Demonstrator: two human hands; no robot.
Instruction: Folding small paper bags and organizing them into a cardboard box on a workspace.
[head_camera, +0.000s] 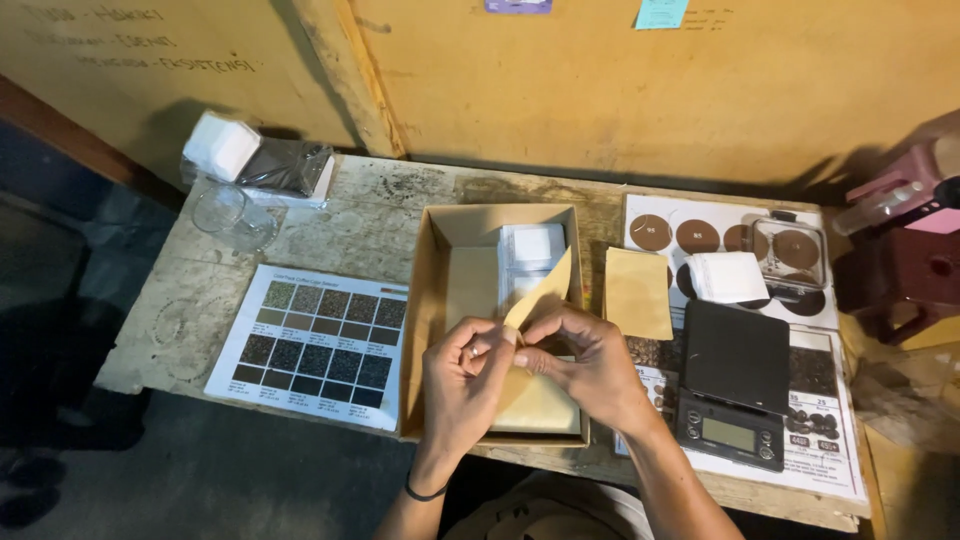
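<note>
My left hand (462, 375) and my right hand (585, 362) meet over an open cardboard box (432, 290) near the table's front edge. Together they pinch a tan paper envelope (540, 295), whose upper corner sticks up between the fingertips. More tan paper lies in the box under my hands, and small white packets (531, 245) sit at the box's far end. A second tan envelope (638, 292) lies flat on the table just right of the box.
A black digital scale (733, 385) rests on printed sheets at the right, with a white pad (727, 276) and a clear container (795, 252) behind it. A laminated colour chart (315, 345) lies left; a glass (228, 215) and bagged white packets (255, 160) stand at back left. A maroon stool (915, 255) is at far right.
</note>
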